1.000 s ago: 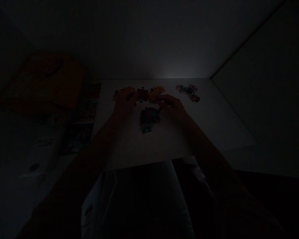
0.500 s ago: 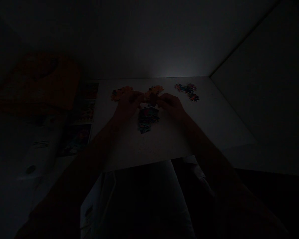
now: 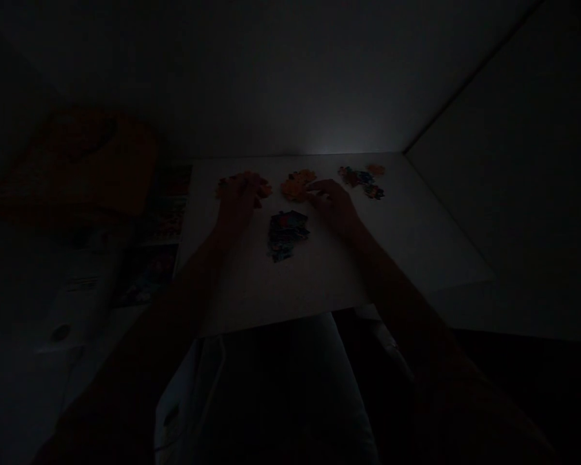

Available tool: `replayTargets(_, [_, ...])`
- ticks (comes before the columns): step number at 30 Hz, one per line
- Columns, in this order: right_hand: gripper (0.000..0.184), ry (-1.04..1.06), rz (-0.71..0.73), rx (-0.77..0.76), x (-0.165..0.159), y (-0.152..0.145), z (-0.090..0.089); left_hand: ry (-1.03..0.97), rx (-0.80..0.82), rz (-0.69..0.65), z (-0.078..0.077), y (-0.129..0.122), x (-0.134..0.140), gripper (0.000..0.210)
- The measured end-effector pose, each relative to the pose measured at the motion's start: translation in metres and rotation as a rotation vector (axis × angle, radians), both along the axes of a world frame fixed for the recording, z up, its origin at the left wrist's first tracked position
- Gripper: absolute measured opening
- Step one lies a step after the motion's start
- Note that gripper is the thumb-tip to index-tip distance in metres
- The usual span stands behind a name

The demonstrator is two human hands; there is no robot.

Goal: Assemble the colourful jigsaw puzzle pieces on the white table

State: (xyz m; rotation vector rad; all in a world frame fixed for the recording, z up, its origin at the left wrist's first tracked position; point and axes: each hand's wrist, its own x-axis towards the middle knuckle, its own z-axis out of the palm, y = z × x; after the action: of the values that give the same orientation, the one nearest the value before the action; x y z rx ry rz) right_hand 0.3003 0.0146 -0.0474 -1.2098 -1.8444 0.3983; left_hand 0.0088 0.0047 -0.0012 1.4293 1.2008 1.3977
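Observation:
The scene is very dark. My left hand (image 3: 237, 201) lies over the left pile of orange jigsaw puzzle pieces (image 3: 265, 189), its fingers apart and reaching down among them; no held piece shows. Thumb and index finger of my right hand (image 3: 336, 206) close at the right edge of an orange puzzle piece (image 3: 294, 190) at the front of the middle pile. Nearer to me, between the forearms, sits a pile of dark blue-green puzzle pieces (image 3: 288, 231) with a small red patch. Mixed dark and orange pieces (image 3: 365, 177) lie beyond my right hand.
All the piles rest on a white tabletop (image 3: 290, 284) against a wall. Printed picture cards (image 3: 148, 274) line its left side. Farther left is an orange bag-like object (image 3: 91, 161). My legs (image 3: 314, 374) are below the front edge.
My hands were close together over the middle with a dark reddish piece between them. The left has moved left onto its pile; the right stays by the middle pile. More pieces show at the right.

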Motion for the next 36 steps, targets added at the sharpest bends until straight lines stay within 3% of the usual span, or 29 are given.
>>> replayTargets(3, [0.044,-0.401,0.067,0.04,-0.012,-0.011,0.005,0.004,-0.005,0.001,0.001,0.0,0.001,0.046])
replayTargets(5, [0.045,-0.544,0.097,0.005,-0.018,-0.016,0.008,0.0,-0.005,-0.003,0.001,0.0,0.002,0.047])
replayTargets(13, [0.056,-0.596,0.064,-0.069,-0.023,-0.018,0.014,-0.02,-0.021,0.003,0.001,0.001,0.0,0.047])
replayTargets(19, [0.068,-0.397,-0.046,-0.051,-0.013,-0.011,0.009,0.015,0.021,-0.002,0.002,-0.001,-0.001,0.051])
replayTargets(25, [0.074,0.011,-0.095,-0.045,0.006,0.005,0.003,0.048,0.051,-0.026,-0.003,0.001,-0.002,0.042])
replayTargets(30, [0.067,0.349,0.083,-0.101,-0.005,-0.001,0.013,0.151,0.106,-0.113,-0.01,-0.005,-0.001,0.031])
replayTargets(33, [0.059,0.414,0.248,-0.2,-0.018,-0.015,0.022,0.236,0.089,-0.202,-0.01,-0.011,0.001,0.045])
replayTargets(36, [0.067,0.414,0.348,-0.294,-0.028,-0.029,0.03,0.253,0.079,-0.288,-0.008,-0.015,0.003,0.039])
